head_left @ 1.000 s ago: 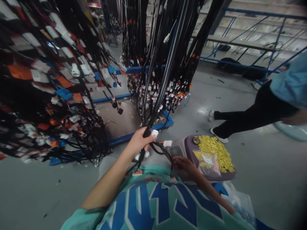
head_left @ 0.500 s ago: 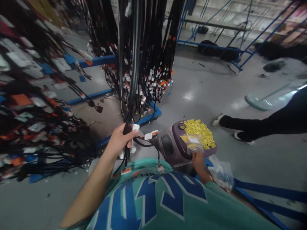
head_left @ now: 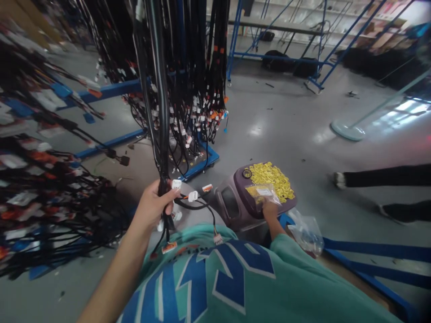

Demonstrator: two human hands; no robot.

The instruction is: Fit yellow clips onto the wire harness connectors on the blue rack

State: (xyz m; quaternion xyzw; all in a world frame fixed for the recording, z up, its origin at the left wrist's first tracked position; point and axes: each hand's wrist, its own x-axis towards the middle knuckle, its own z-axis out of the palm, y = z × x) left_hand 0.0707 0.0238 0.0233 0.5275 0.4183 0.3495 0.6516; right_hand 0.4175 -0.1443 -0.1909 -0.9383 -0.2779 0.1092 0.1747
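My left hand (head_left: 156, 202) is closed round a black cable bundle (head_left: 163, 148) that hangs down in front of me. White connectors (head_left: 193, 196) and an orange-and-white one (head_left: 169, 247) branch off below and beside that hand. My right hand (head_left: 270, 210) is at the near edge of a clear plastic bag (head_left: 264, 194) with a white label. Its fingers are partly hidden by the bag, so their grip cannot be made out. The bag lies on a purple-grey case (head_left: 232, 202), against a pile of small yellow pieces (head_left: 272, 179).
Many cable bundles with connectors hang on a blue rack (head_left: 202, 163) ahead and at the left. Another clear bag (head_left: 308, 233) lies by blue bars (head_left: 370, 249) at the right. A person's legs (head_left: 387, 177) show at the right edge, near a round stand base (head_left: 348, 130).
The view has shifted, so most things appear further left. The person at the right has stepped, with legs now further apart. My left hand keeps its hold on the cables; my right stays at the bag.
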